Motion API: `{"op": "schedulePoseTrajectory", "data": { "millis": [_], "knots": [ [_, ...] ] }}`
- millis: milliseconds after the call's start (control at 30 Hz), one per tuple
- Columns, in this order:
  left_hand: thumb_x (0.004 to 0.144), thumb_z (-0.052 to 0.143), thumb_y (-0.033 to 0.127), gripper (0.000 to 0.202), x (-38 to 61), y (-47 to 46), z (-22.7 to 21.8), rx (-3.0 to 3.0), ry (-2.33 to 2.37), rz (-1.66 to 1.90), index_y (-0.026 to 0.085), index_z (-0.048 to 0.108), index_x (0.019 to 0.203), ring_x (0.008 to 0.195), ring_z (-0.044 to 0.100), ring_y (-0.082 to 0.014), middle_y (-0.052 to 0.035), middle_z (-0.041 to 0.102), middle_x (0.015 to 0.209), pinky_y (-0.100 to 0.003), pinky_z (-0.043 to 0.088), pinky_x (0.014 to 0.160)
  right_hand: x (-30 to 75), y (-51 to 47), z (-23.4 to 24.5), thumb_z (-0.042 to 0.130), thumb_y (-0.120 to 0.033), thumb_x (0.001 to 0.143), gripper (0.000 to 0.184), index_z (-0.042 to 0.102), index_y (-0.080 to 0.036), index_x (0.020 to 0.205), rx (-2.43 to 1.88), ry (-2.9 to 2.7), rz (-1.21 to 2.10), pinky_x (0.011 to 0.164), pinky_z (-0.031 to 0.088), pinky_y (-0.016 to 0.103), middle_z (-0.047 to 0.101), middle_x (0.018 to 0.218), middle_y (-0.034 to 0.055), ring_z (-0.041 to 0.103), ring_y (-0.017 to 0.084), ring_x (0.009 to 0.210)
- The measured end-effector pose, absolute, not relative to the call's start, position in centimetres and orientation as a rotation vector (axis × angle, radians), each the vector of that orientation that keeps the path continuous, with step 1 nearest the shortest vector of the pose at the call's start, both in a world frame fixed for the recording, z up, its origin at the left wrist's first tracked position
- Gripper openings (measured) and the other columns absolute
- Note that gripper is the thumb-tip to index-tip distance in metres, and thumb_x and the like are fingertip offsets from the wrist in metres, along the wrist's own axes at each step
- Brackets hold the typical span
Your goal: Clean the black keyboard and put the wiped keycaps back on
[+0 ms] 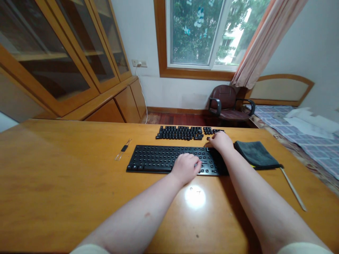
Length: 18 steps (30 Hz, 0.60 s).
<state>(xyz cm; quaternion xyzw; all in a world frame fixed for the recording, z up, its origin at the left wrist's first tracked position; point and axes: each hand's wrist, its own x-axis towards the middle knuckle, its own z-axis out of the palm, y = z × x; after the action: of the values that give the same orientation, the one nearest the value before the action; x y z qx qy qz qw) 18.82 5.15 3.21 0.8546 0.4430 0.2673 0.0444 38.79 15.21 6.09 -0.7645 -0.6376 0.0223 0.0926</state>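
A black keyboard (156, 158) with its keycaps off lies across the desk, bare switches showing. My left hand (186, 165) rests on its right half with fingers curled in; what they hold, if anything, is hidden. Past the keyboard's upper right edge, my right hand (221, 141) pinches a small black keycap (208, 138) between thumb and fingertips. Behind the keyboard, loose black keycaps (180, 133) stand in rows in keyboard order. A smaller group of keycaps (207, 130) sits to their right, partly followed by more behind my right hand.
A wire keycap puller (123, 149) with a dark grip lies left of the keyboard. On the right are a folded dark grey cloth (256, 153) and a thin pale stick (293, 189). A chair (225, 100) stands beyond the wooden desk (66, 183).
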Motion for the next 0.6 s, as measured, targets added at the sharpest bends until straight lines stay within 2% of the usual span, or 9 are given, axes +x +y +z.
{"op": "schedulePoseTrajectory", "data": {
  "millis": [100, 167, 267, 333, 433, 600],
  "knots": [
    [0.086, 0.047, 0.030, 0.021, 18.8, 5.1, 3.3, 2.571, 1.352, 0.845, 0.019, 0.060, 0.073, 0.075, 0.057, -0.0177, -0.0024, 0.063, 0.074, -0.031, 0.043, 0.069, 38.5, 12.5, 7.6, 0.057, -0.037, 0.074, 0.025, 0.072, -0.017, 0.076, -2.099, -1.800, 0.010, 0.076, 0.045, 0.034, 0.065, 0.096, 0.0126, 0.061, 0.025, 0.086],
    [0.085, 0.049, 0.030, 0.016, 18.7, 5.1, 3.4, 2.523, 1.339, 0.899, 0.020, 0.060, 0.086, 0.081, 0.058, -0.0182, -0.0028, 0.064, 0.084, -0.032, 0.044, 0.074, 37.9, 9.8, 8.1, 0.058, -0.038, 0.073, 0.024, 0.071, -0.018, 0.072, -1.902, -1.780, 0.034, 0.079, 0.045, 0.032, 0.065, 0.090, 0.0098, 0.061, 0.023, 0.085],
    [0.083, 0.053, 0.033, 0.030, 18.7, 5.0, 3.5, 2.498, 1.263, 0.976, 0.020, 0.054, 0.111, 0.095, 0.057, -0.0191, -0.0046, 0.062, 0.102, -0.033, 0.044, 0.082, 36.7, 5.9, 7.2, 0.061, -0.039, 0.072, 0.022, 0.069, -0.019, 0.072, -1.680, -1.759, 0.159, 0.081, 0.046, 0.033, 0.065, 0.088, 0.0075, 0.061, 0.021, 0.085],
    [0.083, 0.054, 0.032, 0.038, 18.7, 5.0, 3.4, 2.541, 1.190, 0.973, 0.023, 0.050, 0.120, 0.098, 0.056, -0.0189, -0.0043, 0.061, 0.107, -0.034, 0.044, 0.084, 36.0, 4.0, 5.9, 0.062, -0.038, 0.072, 0.021, 0.069, -0.018, 0.073, -1.607, -1.751, 0.196, 0.080, 0.047, 0.034, 0.064, 0.089, 0.0082, 0.061, 0.022, 0.084],
    [0.085, 0.052, 0.029, 0.031, 18.7, 5.0, 3.3, 2.613, 1.121, 0.927, 0.026, 0.054, 0.116, 0.096, 0.056, -0.0176, -0.0024, 0.063, 0.104, -0.033, 0.044, 0.082, 35.5, 2.8, 4.1, 0.061, -0.036, 0.074, 0.019, 0.068, -0.018, 0.075, -1.511, -1.766, 0.254, 0.080, 0.048, 0.036, 0.064, 0.089, 0.0091, 0.061, 0.022, 0.085],
    [0.084, 0.053, 0.025, 0.024, 18.6, 5.3, 3.0, 2.644, 1.076, 0.912, 0.024, 0.060, 0.107, 0.093, 0.057, -0.0165, -0.0023, 0.065, 0.100, -0.033, 0.044, 0.080, 35.4, 3.1, 3.7, 0.063, -0.032, 0.072, 0.014, 0.066, -0.018, 0.074, -1.414, -1.728, 0.339, 0.079, 0.049, 0.037, 0.064, 0.084, 0.0083, 0.060, 0.022, 0.084]
  ]
}}
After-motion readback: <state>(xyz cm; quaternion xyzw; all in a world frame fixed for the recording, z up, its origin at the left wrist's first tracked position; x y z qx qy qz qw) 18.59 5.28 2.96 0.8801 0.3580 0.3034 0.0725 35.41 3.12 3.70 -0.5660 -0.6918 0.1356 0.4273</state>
